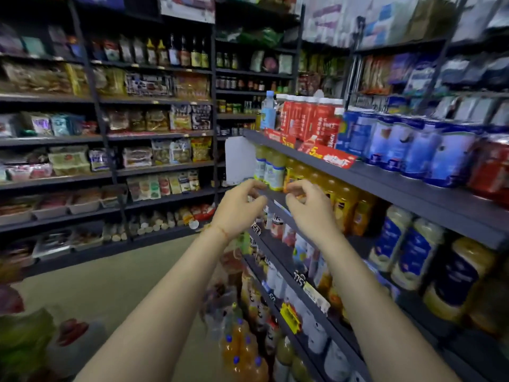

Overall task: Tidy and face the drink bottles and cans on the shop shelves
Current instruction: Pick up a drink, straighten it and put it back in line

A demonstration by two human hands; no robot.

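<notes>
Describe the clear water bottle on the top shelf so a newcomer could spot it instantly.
Start at the dark grey drinks shelving unit on the right and follow its top shelf to the far end. There, left of the red cartons, stands the clear plastic water bottle with a pale blue label, the only see-through, blue-capped item among them.

I see a dim shop under soft, even light with no hard shadows; I cannot tell where it comes from. The far wall shelves (110, 100) are dark and murky toward the upper left corner. My wide lens bends the uprights and curves the shelf edges outward. Motion blur smears the blue cans (413, 150) at the right edge and the bottles (242, 351) near the floor. Both forearms look evenly lit, with faint glare on the orange bottles (344, 199)
</notes>
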